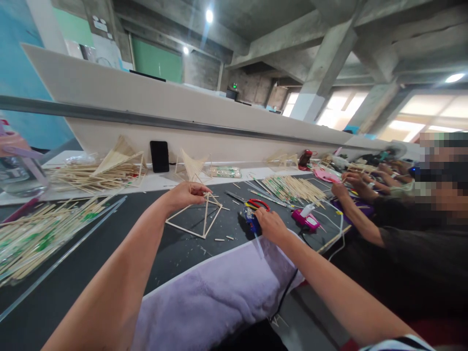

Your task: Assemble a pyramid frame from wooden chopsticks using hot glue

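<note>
My left hand (186, 194) is closed in a pinch on the top of a small frame of thin wooden sticks (199, 218) that stands on the dark table (109, 263). My right hand (269, 225) is closed round a blue glue gun (252, 219) lying just left of it, its clear glue stick pointing toward me. Red-handled scissors (258, 204) lie right behind that hand. A lilac fleece cloth (219, 297) covers the table edge under my forearms.
Piles of sticks lie at the left (40, 234), back left (91, 175) and back centre (292, 187). A black phone (160, 156) leans on the white partition. A pink glue gun (306, 219) lies to the right. Other people's arms (351, 209) work at the right.
</note>
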A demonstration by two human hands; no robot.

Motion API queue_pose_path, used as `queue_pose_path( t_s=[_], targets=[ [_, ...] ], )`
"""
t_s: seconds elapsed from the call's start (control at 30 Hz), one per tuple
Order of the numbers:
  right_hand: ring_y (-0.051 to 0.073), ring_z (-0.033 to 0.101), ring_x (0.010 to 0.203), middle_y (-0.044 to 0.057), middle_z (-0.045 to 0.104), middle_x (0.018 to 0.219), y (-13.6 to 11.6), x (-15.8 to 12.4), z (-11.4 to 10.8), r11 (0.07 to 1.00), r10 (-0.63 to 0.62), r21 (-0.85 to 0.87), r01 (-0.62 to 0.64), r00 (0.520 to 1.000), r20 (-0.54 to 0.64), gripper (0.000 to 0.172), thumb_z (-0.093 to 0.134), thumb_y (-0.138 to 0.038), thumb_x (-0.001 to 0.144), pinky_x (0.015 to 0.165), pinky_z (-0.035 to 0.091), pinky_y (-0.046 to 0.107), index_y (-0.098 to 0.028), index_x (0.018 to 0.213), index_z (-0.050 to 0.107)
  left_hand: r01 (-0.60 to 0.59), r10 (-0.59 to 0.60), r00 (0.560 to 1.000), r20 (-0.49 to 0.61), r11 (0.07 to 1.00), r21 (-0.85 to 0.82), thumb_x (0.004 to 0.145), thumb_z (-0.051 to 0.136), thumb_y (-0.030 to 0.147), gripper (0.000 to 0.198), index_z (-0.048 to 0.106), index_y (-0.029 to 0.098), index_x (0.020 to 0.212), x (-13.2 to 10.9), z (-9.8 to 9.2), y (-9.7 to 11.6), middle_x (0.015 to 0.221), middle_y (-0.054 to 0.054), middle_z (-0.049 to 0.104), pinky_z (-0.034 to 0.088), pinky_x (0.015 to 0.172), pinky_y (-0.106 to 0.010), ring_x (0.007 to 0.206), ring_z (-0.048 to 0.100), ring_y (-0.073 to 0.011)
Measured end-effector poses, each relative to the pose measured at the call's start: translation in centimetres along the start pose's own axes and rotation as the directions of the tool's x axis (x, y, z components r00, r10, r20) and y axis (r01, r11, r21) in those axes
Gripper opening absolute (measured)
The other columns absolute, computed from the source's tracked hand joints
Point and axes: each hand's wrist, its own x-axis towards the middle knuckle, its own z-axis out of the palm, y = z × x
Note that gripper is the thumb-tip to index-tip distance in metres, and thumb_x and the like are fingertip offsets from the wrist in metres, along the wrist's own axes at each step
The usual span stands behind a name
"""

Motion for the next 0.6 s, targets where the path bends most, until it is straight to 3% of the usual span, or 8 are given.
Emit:
queue_pose_path(
  t_s=[0.17,0.3,0.37,0.4,0.5,0.6],
  targets=[
    [0.023,0.053,0.102,0.015,0.053,0.114,1.1,-0.1,1.0,0.999,-0.037,0.041,0.034,0.997,0.074,0.037,0.044,-0.006,0.077,0.079,0.037,0.035,-0.015,0.112,0.049,-0.003,0.003,1.0,-0.009,1.0,-0.004,0.063,0.066,0.019,0.032,0.067,0.015,0.095,0.0,0.1,0.0,0.061,0.004,0.055,0.035,0.057,-0.021,0.059,0.048,-0.0089],
    [0.03,0.049,0.108,0.015,0.051,0.121,1.1,0.3,-0.8,0.998,-0.024,0.061,0.013,0.983,0.182,0.059,0.057,-0.007,0.066,0.085,0.037,0.043,-0.018,0.123,0.047,-0.005,0.005,1.0,-0.003,1.0,0.0,0.064,0.066,0.019,0.035,0.066,0.015,0.098,0.1,0.0,-0.1,0.062,0.004,0.056,0.036,0.057,-0.021,0.059,0.049,-0.0091],
    [0.03,0.047,0.111,0.013,0.05,0.124,-0.4,0.9,-2.3,0.987,-0.054,0.156,0.046,0.997,0.052,0.058,0.057,-0.01,0.068,0.089,0.036,0.046,-0.019,0.125,0.047,-0.011,0.011,1.0,0.001,1.0,0.001,0.064,0.066,0.021,0.035,0.066,0.015,0.098,0.1,0.0,-0.2,0.063,0.003,0.057,0.037,0.058,-0.022,0.06,0.05,-0.0097],
    [0.027,0.044,0.115,0.013,0.048,0.127,-1.7,1.4,-3.0,0.963,-0.076,0.25,0.097,0.993,-0.093,0.054,0.054,-0.013,0.074,0.093,0.035,0.044,-0.019,0.127,0.045,-0.014,0.014,1.0,-0.001,1.0,0.0,0.064,0.066,0.022,0.035,0.067,0.015,0.098,0.2,0.0,-0.3,0.064,0.003,0.059,0.038,0.059,-0.023,0.06,0.051,-0.0101],
    [0.021,0.046,0.115,0.013,0.051,0.124,-6.8,3.4,-4.4,0.776,0.056,0.584,0.24,0.895,-0.442,0.043,0.046,-0.022,0.085,0.093,0.041,0.035,-0.014,0.127,0.044,-0.021,0.021,1.0,0.004,1.0,-0.004,0.064,0.067,0.024,0.034,0.067,0.016,0.097,0.3,-0.1,-0.4,0.068,0.001,0.062,0.041,0.062,-0.024,0.063,0.053,-0.0115],
    [0.021,0.052,0.108,0.013,0.055,0.119,-11.6,5.7,-4.5,0.575,0.259,0.751,0.325,0.798,-0.544,0.041,0.049,-0.026,0.084,0.089,0.045,0.036,-0.016,0.124,0.047,-0.03,0.03,0.999,0.016,1.0,-0.001,0.065,0.067,0.025,0.035,0.068,0.016,0.098,0.4,-0.2,-0.6,0.075,-0.002,0.066,0.043,0.066,-0.026,0.067,0.056,-0.0133]
  ],
)
